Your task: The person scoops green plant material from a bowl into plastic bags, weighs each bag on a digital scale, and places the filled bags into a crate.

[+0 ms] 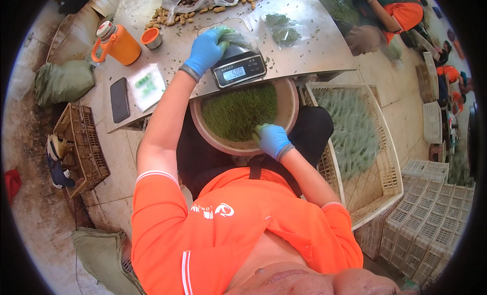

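Both my hands wear blue gloves with grey cuffs and greenish fingertips. My left hand point(207, 47) reaches over a digital kitchen scale point(239, 70), its thumb and fingers around the edge of a clear plastic bag point(243, 40) lying on the weighing plate. The scale's lit display shows digits. Between my knees stands a round basin point(291, 100) of small green plant pieces point(239, 110). At its near right side my right hand point(273, 140) dips its curled fingertips into the greens; whether they pinch any is hidden.
The metal table point(319, 47) bears peanuts point(171, 19), filled bags point(283, 30), an orange flask point(123, 45), a cup point(151, 38), a phone point(120, 100) and flat printed bags point(147, 86). A plastic crate point(373, 196) of filled bags stands right. Another person's arm point(384, 17) shows top right.
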Demonstrator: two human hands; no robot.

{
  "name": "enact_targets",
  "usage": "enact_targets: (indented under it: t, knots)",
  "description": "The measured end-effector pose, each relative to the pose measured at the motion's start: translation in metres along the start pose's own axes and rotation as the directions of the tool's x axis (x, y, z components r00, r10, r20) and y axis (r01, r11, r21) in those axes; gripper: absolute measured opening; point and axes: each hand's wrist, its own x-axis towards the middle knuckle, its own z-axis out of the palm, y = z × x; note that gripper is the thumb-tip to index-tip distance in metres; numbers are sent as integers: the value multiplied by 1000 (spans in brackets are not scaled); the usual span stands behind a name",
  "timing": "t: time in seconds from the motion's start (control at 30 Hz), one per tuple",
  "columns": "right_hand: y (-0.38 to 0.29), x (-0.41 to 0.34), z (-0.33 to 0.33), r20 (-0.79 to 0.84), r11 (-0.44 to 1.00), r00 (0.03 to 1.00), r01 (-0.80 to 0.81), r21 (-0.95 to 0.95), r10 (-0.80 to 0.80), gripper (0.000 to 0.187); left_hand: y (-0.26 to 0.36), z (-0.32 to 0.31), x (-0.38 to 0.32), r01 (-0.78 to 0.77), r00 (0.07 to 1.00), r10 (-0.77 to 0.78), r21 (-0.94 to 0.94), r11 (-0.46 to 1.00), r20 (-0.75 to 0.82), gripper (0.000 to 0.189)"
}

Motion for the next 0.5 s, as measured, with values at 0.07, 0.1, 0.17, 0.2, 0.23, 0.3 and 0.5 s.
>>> enact_targets:
  t: [0.07, 0.1, 0.17, 0.2, 0.23, 0.3, 0.5]
  knots:
    - [18, 20, 31, 152, 974, 982, -74, -216, 109, 24, -7, -4, -12, -66, 997, 72, -126, 990, 40, 54]
    - [23, 28, 42, 221, 941, 960, -94, -325, 172, 24, -8, -6, -17, -85, 996, 86, -23, 996, 25, 58]
    - [19, 49, 48, 358, 955, 911, -107, -276, 206, 23, -8, -8, -23, -123, 992, 126, 183, 975, -6, 68]
    - [17, 58, 51, 421, 960, 879, -126, -249, 224, 23, 2, -11, -25, -120, 992, 124, 227, 966, -1, 78]
    - [12, 64, 59, 441, 967, 877, -93, -235, 192, 24, 5, -8, -27, -120, 991, 129, 226, 967, -22, 77]
    - [5, 73, 77, 476, 979, 870, -35, -202, 129, 24, 6, 3, -28, -126, 988, 143, 223, 966, -57, 76]
    - [8, 49, 38, 385, 999, 923, -19, -28, 29, 27, -11, 1, -28, -78, 997, 79, 86, 993, -3, 81]
